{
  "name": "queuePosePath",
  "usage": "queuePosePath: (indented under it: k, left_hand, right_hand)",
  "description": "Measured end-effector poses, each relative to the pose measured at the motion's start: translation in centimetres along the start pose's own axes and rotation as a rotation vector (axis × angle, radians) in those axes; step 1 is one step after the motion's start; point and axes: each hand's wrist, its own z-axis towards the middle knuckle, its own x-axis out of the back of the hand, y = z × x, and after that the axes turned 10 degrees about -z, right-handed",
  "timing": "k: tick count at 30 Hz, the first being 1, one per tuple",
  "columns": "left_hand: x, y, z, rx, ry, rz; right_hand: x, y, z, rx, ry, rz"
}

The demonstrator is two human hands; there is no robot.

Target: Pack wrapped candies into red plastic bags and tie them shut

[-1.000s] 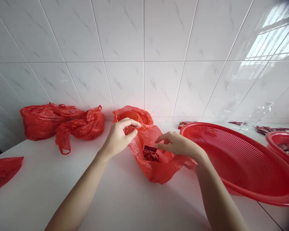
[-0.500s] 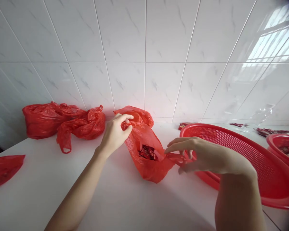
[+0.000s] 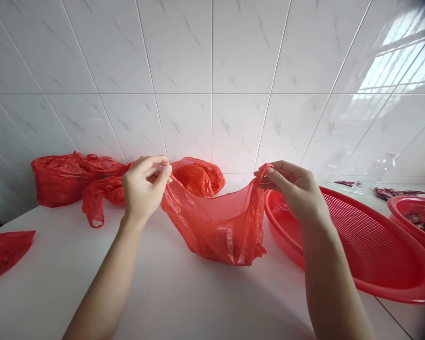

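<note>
A thin red plastic bag [image 3: 223,236] is stretched between my two hands above the white table. My left hand [image 3: 145,186] pinches its left handle between thumb and fingers. On the other side, my right hand [image 3: 293,189] grips the bunched right handle, held up at about the same height. The bag's mouth sags in a curve between them, and its bottom rests on or just over the table; I cannot tell which. Dark contents show faintly through the plastic. Behind it, another red plastic bag [image 3: 201,175] lies against the wall.
Filled red bags [image 3: 62,182] sit at the back left, and part of another red bag [image 3: 7,252] lies at the left edge. A big red perforated basket [image 3: 368,245] stands on the right, beside a smaller red basket [image 3: 407,208] with small packets. A clear bottle [image 3: 378,172] lies near the wall.
Both hands have lifted the bag's handles, the right one rising most. The mouth has been pulled up and wider, so the dark red packets inside are now covered by the bag's front.
</note>
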Motion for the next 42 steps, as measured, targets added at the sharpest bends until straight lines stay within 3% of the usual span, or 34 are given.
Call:
queuePosePath:
  k: [4,9,14,18,21,24,27,30,35,38,42]
  left_hand:
    - [-0.4,1.5,-0.2,0.105,0.013,-0.292]
    - [-1.4,3.1,-1.2,0.146,-0.196,-0.482]
    - [-3.5,4.4,-2.7,-0.007,-0.427,-0.293]
    - [-4.8,4.4,-3.3,-0.063,-0.515,-0.158]
    - [-5.0,4.1,-3.3,0.010,-0.492,-0.201]
    - [-4.7,4.0,-2.9,0.069,-0.379,-0.234]
    - [-4.6,4.0,-2.7,0.111,-0.285,-0.262]
    - [-4.6,3.9,-2.6,0.126,-0.261,-0.288]
    - [-4.1,3.4,-2.3,0.150,-0.248,-0.344]
    - [-3.2,2.9,-1.8,0.150,-0.270,-0.342]
    - [-1.8,2.0,-0.8,0.026,-0.289,-0.282]
  right_hand:
    - [-1.4,-0.4,-0.1,0.015,0.006,-0.022]
    - [-3.0,-1.0,-0.3,0.029,-0.064,-0.011]
    - [-4.9,-1.5,-0.8,0.100,-0.170,0.104]
    - [-5.6,-1.8,-1.1,0.155,-0.168,0.097]
    - [-5.5,-1.6,-1.0,0.170,-0.162,0.060]
    - [-5.6,-0.5,-0.8,0.159,-0.163,-0.098]
    - [-6.4,1.0,-0.7,0.102,-0.273,-0.219]
    - [-7.8,2.0,-0.8,0.073,-0.362,-0.186]
    - [-9.1,2.2,-0.6,-0.002,-0.356,0.078]
    - [-8.9,2.7,0.0,-0.102,-0.255,0.365]
    - [-8.4,3.8,0.9,-0.202,-0.081,0.622]
